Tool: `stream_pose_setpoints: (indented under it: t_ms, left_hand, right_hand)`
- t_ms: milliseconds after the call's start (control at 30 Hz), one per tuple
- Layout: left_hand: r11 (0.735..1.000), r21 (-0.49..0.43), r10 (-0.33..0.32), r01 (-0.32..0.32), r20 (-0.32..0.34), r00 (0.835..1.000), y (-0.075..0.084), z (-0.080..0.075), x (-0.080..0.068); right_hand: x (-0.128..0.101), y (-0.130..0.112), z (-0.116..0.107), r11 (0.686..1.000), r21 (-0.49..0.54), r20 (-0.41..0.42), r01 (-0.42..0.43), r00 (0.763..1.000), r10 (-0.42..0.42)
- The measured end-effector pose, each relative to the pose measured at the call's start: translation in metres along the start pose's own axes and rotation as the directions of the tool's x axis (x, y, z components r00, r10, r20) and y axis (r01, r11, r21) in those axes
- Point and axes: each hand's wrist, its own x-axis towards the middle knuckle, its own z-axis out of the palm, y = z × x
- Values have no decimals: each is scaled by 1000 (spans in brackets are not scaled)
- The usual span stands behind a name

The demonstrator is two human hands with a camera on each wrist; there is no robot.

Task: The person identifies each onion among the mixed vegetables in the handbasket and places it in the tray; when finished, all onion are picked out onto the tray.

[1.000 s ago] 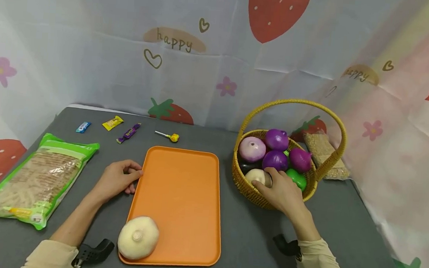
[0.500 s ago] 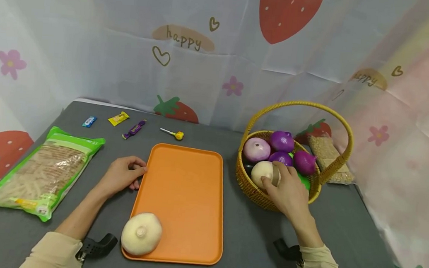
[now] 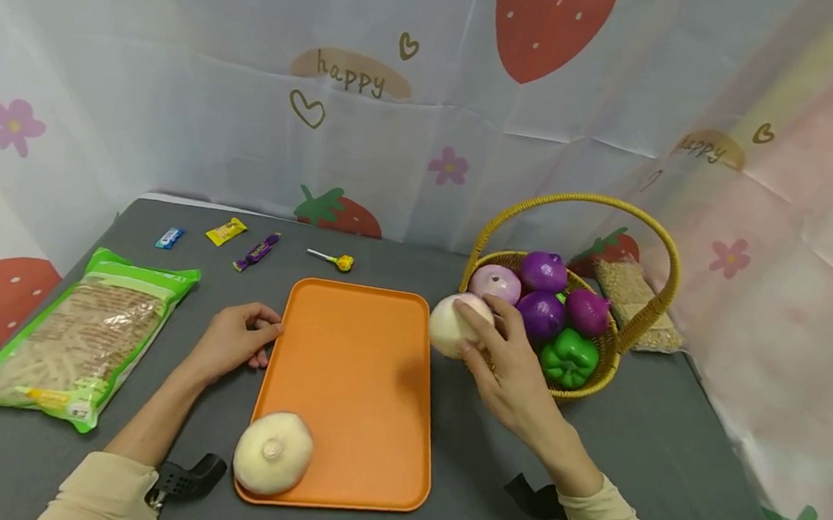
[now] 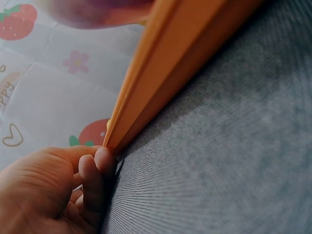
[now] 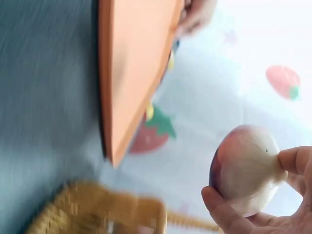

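Note:
My right hand [image 3: 507, 363] grips a white onion [image 3: 454, 325] in the air between the orange tray [image 3: 352, 352] and the woven basket [image 3: 590, 377]. In the right wrist view the white onion [image 5: 243, 168] sits between thumb and fingers, with the tray [image 5: 131, 73] beyond it. My left hand [image 3: 232, 344] rests on the table with its fingers against the tray's left edge; the left wrist view shows the fingers [image 4: 95, 173] curled at the tray rim [image 4: 156, 92]. Another white onion [image 3: 272, 453] lies on the tray's near left corner.
The basket holds purple onions [image 3: 542, 313], a pale pink onion [image 3: 495, 282] and a green pepper [image 3: 568, 358]. A noodle bag [image 3: 73, 341] lies at left. Wrapped candies [image 3: 226, 230] and a lollipop [image 3: 331, 260] lie at the back. A grain bag [image 3: 634, 303] sits behind the basket.
My right hand has lifted the white onion out of the basket and carried it left toward the tray. The green pepper is now uncovered. The left hand has stayed put.

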Motion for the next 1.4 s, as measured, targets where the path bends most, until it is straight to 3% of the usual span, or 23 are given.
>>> stream_pose_setpoints:
  t_ms: [167, 267, 400, 767, 1167, 1400]
  left_hand:
    - [1000, 9, -2, 2, -7, 1000, -4, 0, 0]
    - [1000, 12, -10, 10, -9, 1000, -8, 1, 0]
    - [1000, 10, -16, 16, -11, 1000, -9, 3, 0]
    - [1000, 6, 11, -11, -12, 1000, -6, 2, 1]
    - [1000, 4, 26, -26, -15, 1000, -3, 0, 0]
    - [1000, -5, 25, -25, -13, 1000, -1, 1, 0]
  right_hand:
    - [3, -24, 30, 993, -8, 104, 120, 987, -118]
    - [2, -39, 50, 977, -15, 183, 215, 961, -209]
    - [4, -53, 68, 961, 19, 268, 276, 924, -271]
    - [23, -69, 92, 954, -7, 347, 301, 895, -280]
    - [30, -78, 111, 952, -118, 501, 281, 845, -187]
    - [31, -77, 116, 953, -113, 519, 281, 834, -184]
